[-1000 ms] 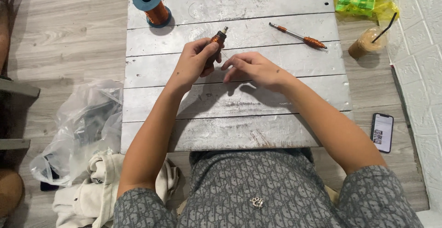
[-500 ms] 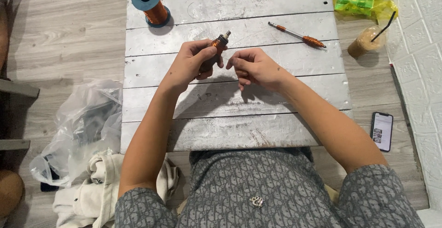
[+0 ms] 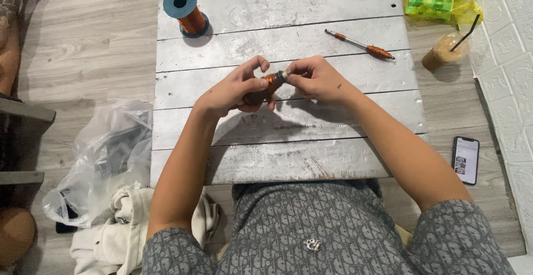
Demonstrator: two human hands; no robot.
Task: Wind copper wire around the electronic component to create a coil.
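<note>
The left hand (image 3: 233,89) is gripping a small copper-wound rod (image 3: 270,80) lying sideways over the grey plank table (image 3: 288,158); the right hand (image 3: 313,78) is pinching its right end.

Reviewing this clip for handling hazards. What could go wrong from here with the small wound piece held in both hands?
1. The copper-wound piece is pinched above the board between left hand and right hand; a slip could drop it.
2. The wire spool stands near the grey plank board edge; a tug might roll it off.
3. The iced drink sits by the right elbow's sweep; it may tip.
</note>
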